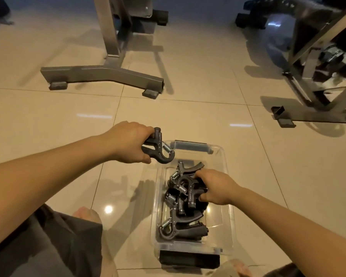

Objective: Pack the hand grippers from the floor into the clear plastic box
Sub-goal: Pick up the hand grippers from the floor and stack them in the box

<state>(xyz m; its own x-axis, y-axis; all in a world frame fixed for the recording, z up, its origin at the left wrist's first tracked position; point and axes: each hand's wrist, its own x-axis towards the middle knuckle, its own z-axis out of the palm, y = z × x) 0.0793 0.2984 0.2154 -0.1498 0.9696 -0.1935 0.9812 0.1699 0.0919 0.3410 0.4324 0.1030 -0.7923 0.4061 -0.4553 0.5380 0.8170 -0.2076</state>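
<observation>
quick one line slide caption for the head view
Left hand holds a hand gripper by the clear plastic box; right hand grips a second gripper among those inside.

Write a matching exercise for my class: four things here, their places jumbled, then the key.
1 left hand
2 right hand
3 clear plastic box
4 grey stand foot

A on the floor, holding the pile of grippers
B inside the box, gripping the top gripper
C on the floor beyond the box
D beside the box's far corner, gripping a lone gripper

Pairs: 1-D, 2-B, 3-A, 4-C
</observation>
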